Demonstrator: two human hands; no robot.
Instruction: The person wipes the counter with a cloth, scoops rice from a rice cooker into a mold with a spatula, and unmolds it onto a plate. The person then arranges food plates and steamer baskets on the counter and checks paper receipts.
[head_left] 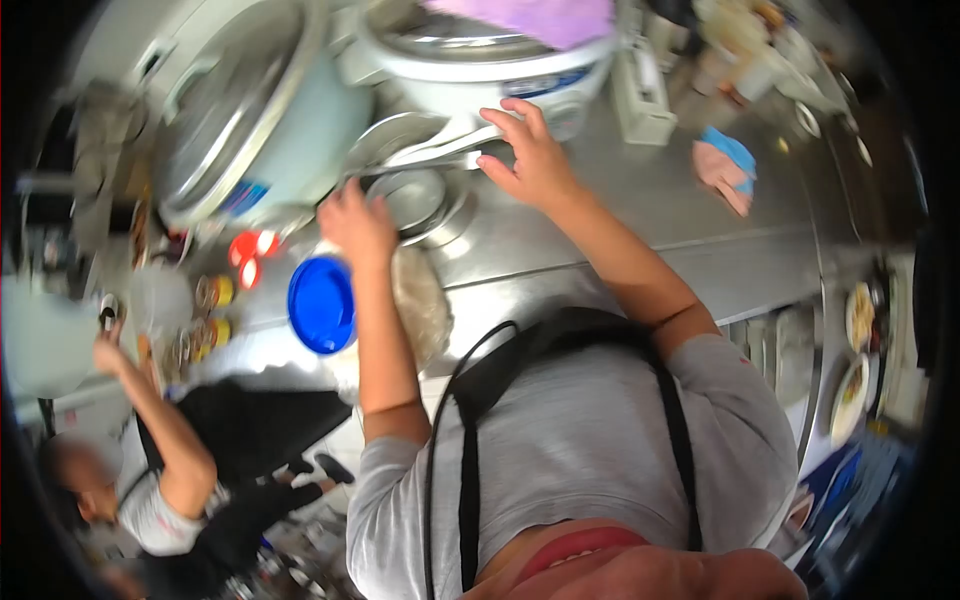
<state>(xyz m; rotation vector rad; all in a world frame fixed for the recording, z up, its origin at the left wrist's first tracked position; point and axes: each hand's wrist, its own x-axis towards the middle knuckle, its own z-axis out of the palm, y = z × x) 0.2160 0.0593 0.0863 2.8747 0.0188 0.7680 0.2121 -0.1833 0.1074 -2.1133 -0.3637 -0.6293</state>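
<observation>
My left hand is at the left of small round metal bowls, its fingers curled at the near end of a long thin utensil with a white tip; blur softens the fingertips. My right hand is at the other end of that utensil, thumb and fingers apart, with the thumb close beside the white tip. White handles lie over a metal pan just beyond. Below my left hand are a round blue lid and a clear plastic bag.
Two large lidded pots stand at the back of the metal counter. A pink and blue cloth lies at the right. Red-lidded containers and jars are at the left. Another person is at the lower left.
</observation>
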